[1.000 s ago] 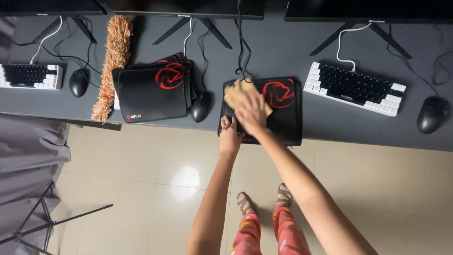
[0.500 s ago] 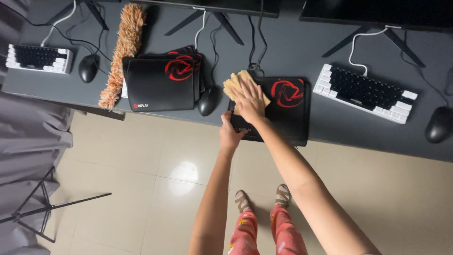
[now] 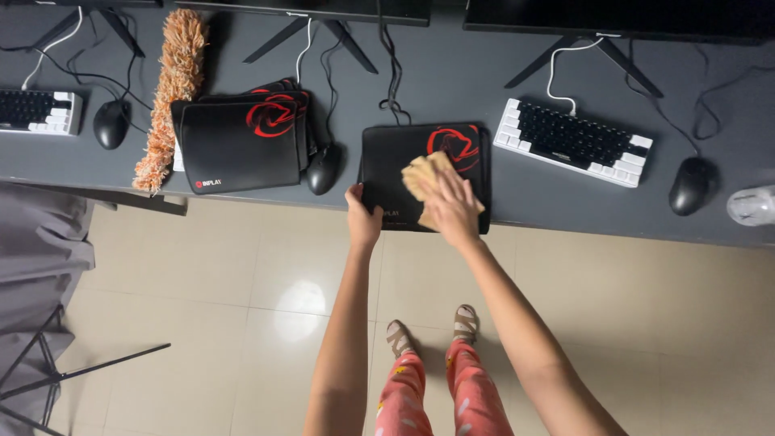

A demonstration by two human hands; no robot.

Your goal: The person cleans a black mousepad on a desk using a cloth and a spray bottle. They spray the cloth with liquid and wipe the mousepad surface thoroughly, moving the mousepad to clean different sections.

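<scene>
A black mouse pad (image 3: 387, 157) with a red emblem lies at the front edge of the dark desk (image 3: 468, 81). My right hand (image 3: 452, 206) presses a tan cloth (image 3: 421, 173) flat onto the pad's near right part. My left hand (image 3: 362, 216) grips the pad's near left corner at the desk edge.
A stack of similar black pads (image 3: 242, 141) lies to the left, with an orange fluffy duster (image 3: 171, 89) beside it. Two black mice (image 3: 323, 168) (image 3: 692, 184), a keyboard (image 3: 569, 139), another keyboard (image 3: 36, 111) with a third mouse (image 3: 110, 123), cables and monitor stands crowd the desk. A clear bottle (image 3: 751, 206) lies at far right.
My right hand has slid the cloth across the pad toward its near edge. My left hand stays on the pad's corner. The view has shifted a little.
</scene>
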